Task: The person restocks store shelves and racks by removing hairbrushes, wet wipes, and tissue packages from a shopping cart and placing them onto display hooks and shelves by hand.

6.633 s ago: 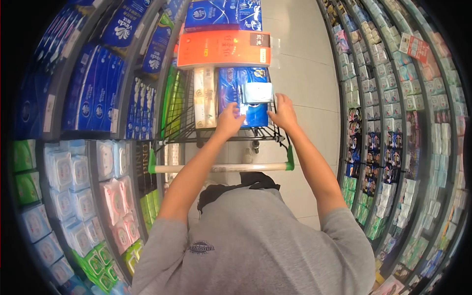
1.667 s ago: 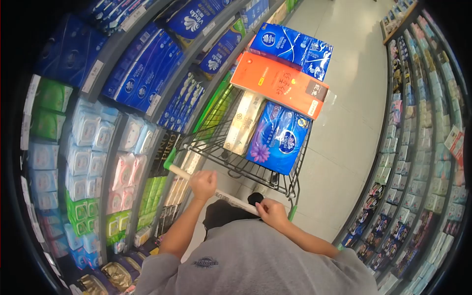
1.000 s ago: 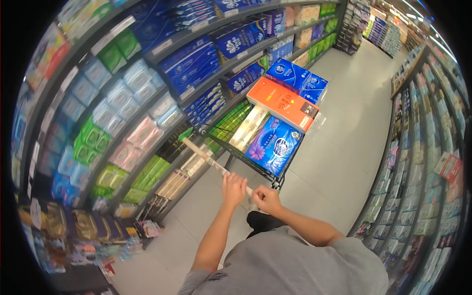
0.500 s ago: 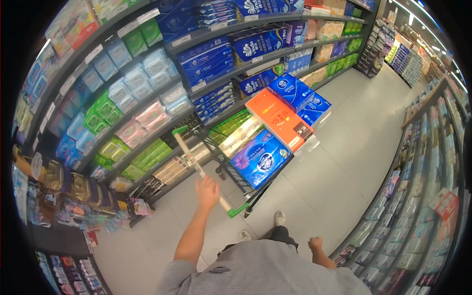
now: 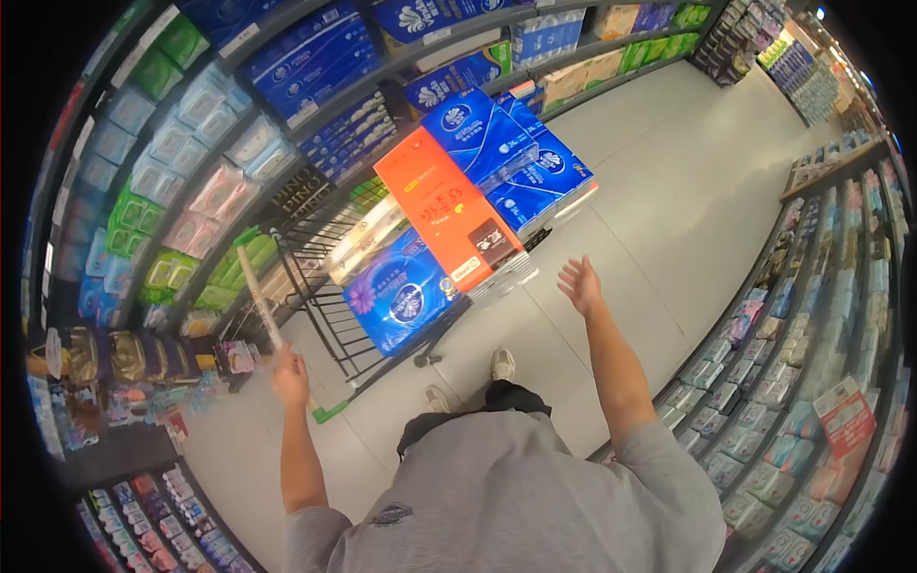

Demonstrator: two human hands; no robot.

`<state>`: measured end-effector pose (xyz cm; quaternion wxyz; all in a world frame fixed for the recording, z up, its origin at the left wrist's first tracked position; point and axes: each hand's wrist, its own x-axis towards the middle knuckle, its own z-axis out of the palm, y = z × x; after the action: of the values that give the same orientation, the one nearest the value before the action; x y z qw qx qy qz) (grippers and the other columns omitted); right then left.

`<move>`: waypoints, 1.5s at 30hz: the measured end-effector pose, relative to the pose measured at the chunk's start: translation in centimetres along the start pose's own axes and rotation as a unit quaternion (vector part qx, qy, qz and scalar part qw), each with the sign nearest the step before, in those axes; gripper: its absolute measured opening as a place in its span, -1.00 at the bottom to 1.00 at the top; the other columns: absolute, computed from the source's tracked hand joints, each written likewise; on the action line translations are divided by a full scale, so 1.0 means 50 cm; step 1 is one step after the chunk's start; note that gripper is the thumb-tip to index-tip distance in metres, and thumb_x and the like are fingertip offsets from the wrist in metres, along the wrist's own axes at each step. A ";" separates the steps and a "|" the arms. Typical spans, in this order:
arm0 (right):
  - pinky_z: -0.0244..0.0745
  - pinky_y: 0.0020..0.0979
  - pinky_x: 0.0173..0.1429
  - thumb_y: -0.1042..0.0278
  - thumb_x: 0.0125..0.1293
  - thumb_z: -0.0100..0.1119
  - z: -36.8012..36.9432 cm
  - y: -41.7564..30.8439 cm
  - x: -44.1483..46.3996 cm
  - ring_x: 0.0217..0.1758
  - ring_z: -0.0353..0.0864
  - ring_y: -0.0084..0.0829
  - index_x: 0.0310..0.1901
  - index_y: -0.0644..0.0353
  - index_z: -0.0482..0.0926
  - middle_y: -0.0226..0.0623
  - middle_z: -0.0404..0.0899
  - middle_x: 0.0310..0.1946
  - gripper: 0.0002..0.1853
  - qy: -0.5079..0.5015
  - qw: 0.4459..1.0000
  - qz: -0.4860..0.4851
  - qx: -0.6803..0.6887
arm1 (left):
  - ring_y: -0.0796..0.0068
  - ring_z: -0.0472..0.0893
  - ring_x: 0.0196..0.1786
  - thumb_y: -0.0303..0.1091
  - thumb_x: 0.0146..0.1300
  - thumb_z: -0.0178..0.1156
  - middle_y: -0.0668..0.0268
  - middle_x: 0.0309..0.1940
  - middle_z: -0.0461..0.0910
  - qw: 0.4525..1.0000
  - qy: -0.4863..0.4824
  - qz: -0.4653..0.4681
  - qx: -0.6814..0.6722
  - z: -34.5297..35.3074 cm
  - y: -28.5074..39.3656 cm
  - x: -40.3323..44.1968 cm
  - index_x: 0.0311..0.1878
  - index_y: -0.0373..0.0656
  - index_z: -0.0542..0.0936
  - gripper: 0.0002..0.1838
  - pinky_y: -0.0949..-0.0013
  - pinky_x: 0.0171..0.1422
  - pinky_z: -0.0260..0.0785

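My left hand [image 5: 290,375] is closed round the cart handle [image 5: 259,296], near its lower green end. Fingers apart and holding nothing, my right hand [image 5: 581,285] is in the air to the right of the cart. The black wire cart [image 5: 330,320] carries a blue pack with a purple flower [image 5: 403,294] and a pale beige pack [image 5: 368,239]. Across the cart lies a long orange pack [image 5: 444,210], its lower end nearest my right hand. Beyond it are blue packs [image 5: 478,134], some jutting past the cart's side.
Shelves of blue tissue packs [image 5: 315,67] and wipes [image 5: 177,143] line the left side. A curved shelf of small packs [image 5: 755,382] runs along the right, with a red and white sign [image 5: 844,417]. My shoes [image 5: 503,364] stand on the tiled floor [image 5: 650,181] beside the cart.
The cart has turned away from the straight-ahead direction, and my view has swung round. My right hand has left the handle and reached out, opening; my left hand remains on the handle.
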<state>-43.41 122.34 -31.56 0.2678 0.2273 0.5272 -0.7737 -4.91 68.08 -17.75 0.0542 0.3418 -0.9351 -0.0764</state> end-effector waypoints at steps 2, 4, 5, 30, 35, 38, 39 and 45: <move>0.10 0.01 0.50 -0.35 0.45 -0.25 0.045 -0.020 0.045 0.53 0.10 -0.07 0.48 0.22 0.07 0.06 0.04 0.49 -0.16 -0.020 1.000 0.019 0.013 | 0.12 0.51 0.26 -0.49 0.21 0.16 0.28 0.27 0.49 0.999 0.003 -0.033 -0.026 -0.008 0.005 -0.031 -0.14 -0.15 0.58 -0.84 0.11 0.26 0.36; -0.20 0.12 0.58 -0.36 0.46 -0.41 0.075 -0.014 0.091 0.63 -0.21 -0.07 0.54 0.14 -0.13 -0.04 -0.22 0.58 -0.15 0.014 0.993 0.066 0.096 | 0.02 0.52 0.24 -0.52 0.25 0.12 0.14 0.37 0.38 0.998 0.045 0.005 -0.042 -0.004 -0.014 -0.065 0.03 -0.21 0.55 -0.73 0.19 0.28 0.37; -0.20 0.12 0.58 -0.36 0.46 -0.41 0.097 0.009 0.098 0.63 -0.21 -0.07 0.54 0.14 -0.13 -0.04 -0.22 0.58 -0.15 0.006 0.993 0.070 0.093 | 0.02 0.52 0.24 -0.52 0.25 0.12 0.14 0.37 0.38 0.998 0.050 -0.003 -0.039 0.002 -0.025 -0.088 0.03 -0.21 0.55 -0.73 0.19 0.28 0.37; 0.07 0.04 0.46 -0.30 0.38 -0.20 0.381 0.059 0.256 0.33 0.26 -0.03 0.32 0.10 0.25 -0.08 0.29 0.26 -0.30 -0.069 0.979 0.188 0.039 | -0.15 0.63 -0.22 -0.27 0.11 0.33 -0.05 -0.32 0.62 0.867 0.099 -0.484 -0.068 0.061 -0.090 -0.357 -0.16 -0.30 0.51 -0.66 0.00 -0.12 0.45; 0.04 0.02 0.50 -0.35 0.36 -0.25 0.450 0.023 0.279 0.41 0.20 0.01 0.40 0.18 0.17 0.01 0.16 0.39 -0.19 -0.089 0.960 0.261 0.046 | 0.30 0.55 -0.64 -0.29 0.16 0.35 0.19 -0.64 0.53 0.877 0.168 -0.450 -0.001 0.086 -0.136 -0.344 -0.39 -0.22 0.41 -0.71 0.19 -0.51 0.37; 0.11 0.04 0.48 -0.34 0.35 -0.25 0.616 0.050 0.284 0.43 0.23 -0.05 0.34 0.15 0.32 -0.06 0.26 0.36 -0.23 -0.111 0.955 0.276 -0.005 | 0.17 0.56 -0.52 -0.21 0.16 0.36 0.13 -0.57 0.56 0.857 0.135 -0.497 -0.014 0.021 -0.218 -0.224 -0.39 -0.24 0.45 -0.67 0.10 -0.38 0.37; 0.11 0.04 0.48 -0.34 0.35 -0.25 0.688 0.116 0.314 0.43 0.23 -0.05 0.34 0.15 0.32 -0.06 0.26 0.36 -0.23 -0.109 0.954 0.279 -0.011 | 0.13 0.56 -0.49 -0.20 0.16 0.36 0.10 -0.55 0.58 0.848 0.131 -0.514 -0.001 0.036 -0.301 -0.184 -0.39 -0.25 0.46 -0.67 0.07 -0.36 0.36; 0.54 -0.05 0.06 -0.24 0.44 -0.18 0.635 0.087 0.407 0.06 0.58 -0.20 0.19 0.08 0.45 -0.24 0.58 0.10 -0.41 -0.021 0.968 0.243 -0.060 | 0.02 0.62 -0.10 -0.07 0.22 0.33 -0.01 -0.16 0.64 0.755 0.211 -0.620 0.004 0.034 -0.318 -0.100 0.10 -0.30 0.52 -0.46 0.08 0.03 0.44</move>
<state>-58.09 87.68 -36.68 0.4723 0.3158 0.4958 -0.6568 8.66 59.52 -22.54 0.1900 0.8545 -0.4833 -0.0153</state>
